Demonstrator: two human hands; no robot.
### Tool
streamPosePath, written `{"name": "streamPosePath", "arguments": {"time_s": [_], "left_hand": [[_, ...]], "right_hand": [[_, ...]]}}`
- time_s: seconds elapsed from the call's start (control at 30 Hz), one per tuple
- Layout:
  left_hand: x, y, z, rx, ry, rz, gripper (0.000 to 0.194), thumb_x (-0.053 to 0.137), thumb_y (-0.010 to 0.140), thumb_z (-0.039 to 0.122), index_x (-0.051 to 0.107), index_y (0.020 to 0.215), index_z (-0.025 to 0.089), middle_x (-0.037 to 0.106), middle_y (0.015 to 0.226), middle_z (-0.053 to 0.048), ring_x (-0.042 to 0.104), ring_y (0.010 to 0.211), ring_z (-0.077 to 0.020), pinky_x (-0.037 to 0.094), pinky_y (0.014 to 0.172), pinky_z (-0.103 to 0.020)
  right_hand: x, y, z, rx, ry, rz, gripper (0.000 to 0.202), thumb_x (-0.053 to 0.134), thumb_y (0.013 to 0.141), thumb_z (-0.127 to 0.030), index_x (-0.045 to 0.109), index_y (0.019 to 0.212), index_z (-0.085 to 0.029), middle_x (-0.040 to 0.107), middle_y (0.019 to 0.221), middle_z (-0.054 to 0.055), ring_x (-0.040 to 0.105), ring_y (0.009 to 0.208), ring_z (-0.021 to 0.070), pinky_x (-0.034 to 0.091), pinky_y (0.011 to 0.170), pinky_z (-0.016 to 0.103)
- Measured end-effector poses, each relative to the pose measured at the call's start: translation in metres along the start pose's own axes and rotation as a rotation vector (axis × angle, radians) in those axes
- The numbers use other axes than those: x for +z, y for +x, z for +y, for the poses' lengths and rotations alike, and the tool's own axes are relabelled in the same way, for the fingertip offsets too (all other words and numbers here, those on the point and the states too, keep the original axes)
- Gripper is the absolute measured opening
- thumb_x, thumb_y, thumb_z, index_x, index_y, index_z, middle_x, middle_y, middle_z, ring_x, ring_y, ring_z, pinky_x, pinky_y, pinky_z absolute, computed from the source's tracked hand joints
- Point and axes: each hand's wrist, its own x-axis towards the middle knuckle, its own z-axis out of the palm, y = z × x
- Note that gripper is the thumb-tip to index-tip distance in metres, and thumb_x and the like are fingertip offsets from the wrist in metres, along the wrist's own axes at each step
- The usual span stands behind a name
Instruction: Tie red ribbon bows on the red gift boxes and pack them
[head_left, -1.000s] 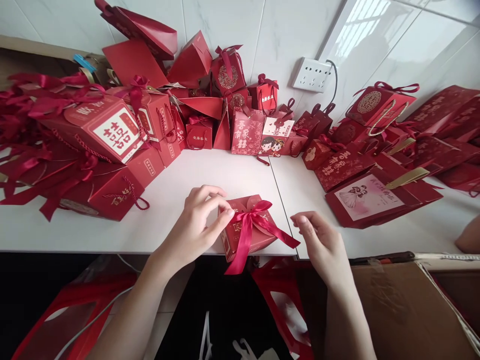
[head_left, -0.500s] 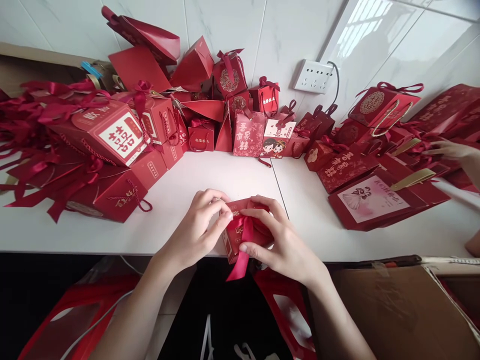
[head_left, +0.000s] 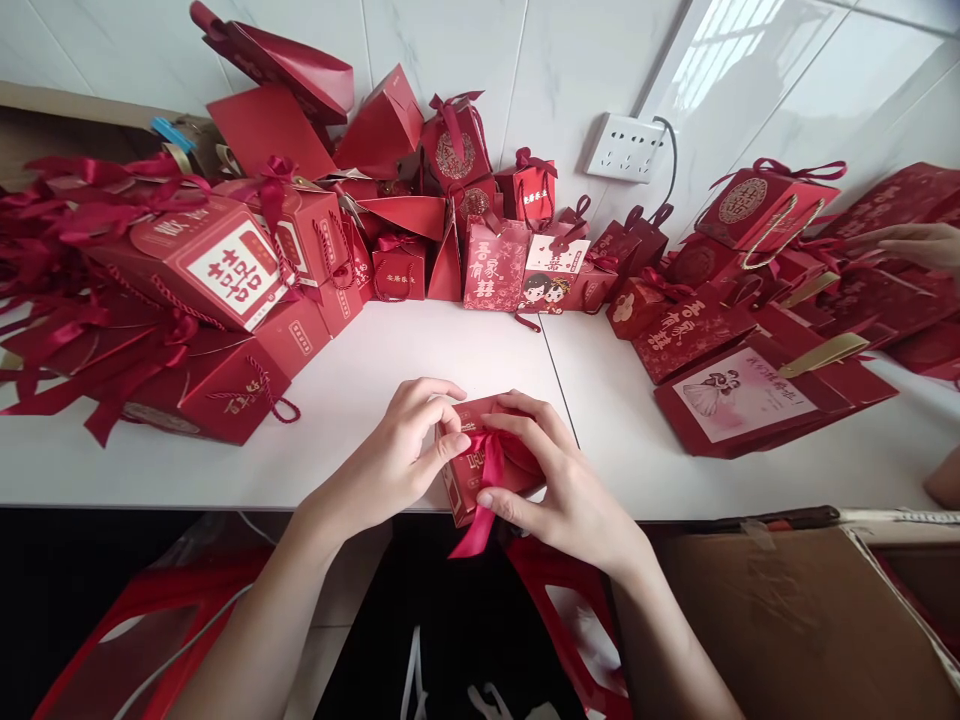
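A small red gift box (head_left: 463, 487) with gold lettering lies at the table's front edge. A shiny red ribbon (head_left: 491, 462) is looped over its top, and one tail hangs past the front edge. My left hand (head_left: 409, 450) is closed at the box's left side, thumb and finger pinching the ribbon. My right hand (head_left: 559, 470) curls over the box's right side, its fingers on the ribbon's loop and its thumb against the tail. The right fingers cover part of the loop.
Red gift boxes with ribbons (head_left: 217, 270) are piled at the left, with more along the wall. A red bag with a picture label (head_left: 739, 395) stands at the right. Another person's hand (head_left: 922, 243) is among the boxes at far right. A power strip (head_left: 624, 147) hangs on the wall.
My hands keep almost the same hold on the ribbon and box. At far right, the other person's hand has moved up and away. The view has shifted slightly.
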Motion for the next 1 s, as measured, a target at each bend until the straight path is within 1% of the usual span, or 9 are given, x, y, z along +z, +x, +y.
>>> {"name": "streamPosePath", "arguments": {"time_s": [0.1, 0.2, 0.33, 0.47, 0.6, 0.8, 1.0], "left_hand": [[-0.002, 0.002, 0.002, -0.003, 0.001, -0.023, 0.025, 0.041, 0.091, 0.040, 0.052, 0.080, 0.020, 0.049, 0.121, -0.006, 0.041, 0.121, -0.0220, 0.037, 0.103, -0.039], [-0.005, 0.004, 0.006, 0.011, 0.004, -0.079, 0.029, 0.039, 0.092, 0.039, 0.055, 0.078, 0.020, 0.048, 0.127, -0.005, 0.038, 0.126, -0.0228, 0.034, 0.106, -0.041], [-0.006, 0.007, 0.008, 0.019, -0.036, -0.137, 0.027, 0.045, 0.088, 0.038, 0.057, 0.073, 0.019, 0.047, 0.130, -0.005, 0.039, 0.127, -0.0238, 0.033, 0.108, -0.042], [-0.004, 0.009, 0.007, 0.023, -0.044, -0.120, 0.026, 0.051, 0.084, 0.038, 0.052, 0.066, 0.019, 0.051, 0.127, -0.005, 0.044, 0.123, -0.0248, 0.034, 0.107, -0.043], [-0.001, 0.011, 0.005, 0.000, -0.024, -0.064, 0.026, 0.043, 0.089, 0.036, 0.051, 0.071, 0.020, 0.053, 0.124, -0.005, 0.044, 0.123, -0.0226, 0.035, 0.107, -0.042], [-0.004, 0.013, 0.003, 0.002, -0.123, -0.117, 0.027, 0.045, 0.089, 0.036, 0.056, 0.071, 0.019, 0.052, 0.127, -0.005, 0.047, 0.121, -0.0220, 0.037, 0.106, -0.038], [-0.001, 0.012, -0.006, -0.006, -0.275, -0.151, 0.028, 0.039, 0.093, 0.036, 0.057, 0.080, 0.019, 0.050, 0.126, -0.006, 0.047, 0.120, -0.0194, 0.041, 0.100, -0.031]], "right_hand": [[0.001, 0.000, 0.000, 0.004, 0.008, 0.007, 0.054, 0.062, 0.081, -0.045, 0.045, 0.128, -0.025, 0.037, 0.136, 0.009, 0.035, 0.132, 0.0231, 0.037, 0.108, 0.038], [0.001, 0.000, -0.001, 0.005, 0.014, 0.013, 0.054, 0.063, 0.081, -0.044, 0.045, 0.127, -0.025, 0.038, 0.135, 0.009, 0.036, 0.131, 0.0236, 0.037, 0.108, 0.039], [0.000, 0.001, -0.002, 0.001, 0.020, 0.009, 0.052, 0.062, 0.081, -0.043, 0.045, 0.127, -0.025, 0.038, 0.135, 0.010, 0.037, 0.130, 0.0244, 0.039, 0.106, 0.039], [-0.001, 0.001, -0.002, -0.016, -0.014, 0.005, 0.047, 0.061, 0.082, -0.043, 0.048, 0.124, -0.026, 0.039, 0.135, 0.010, 0.036, 0.131, 0.0251, 0.039, 0.106, 0.041], [-0.002, 0.001, -0.002, -0.026, -0.027, 0.005, 0.045, 0.060, 0.083, -0.044, 0.049, 0.122, -0.026, 0.039, 0.135, 0.010, 0.036, 0.131, 0.0256, 0.038, 0.106, 0.042], [-0.002, 0.001, -0.001, -0.016, -0.012, -0.001, 0.045, 0.061, 0.082, -0.044, 0.050, 0.121, -0.024, 0.038, 0.135, 0.010, 0.035, 0.132, 0.0232, 0.037, 0.108, 0.038], [-0.002, 0.001, -0.001, -0.011, -0.020, 0.002, 0.043, 0.061, 0.082, -0.045, 0.052, 0.118, -0.024, 0.040, 0.135, 0.010, 0.037, 0.131, 0.0243, 0.037, 0.107, 0.040]]}}
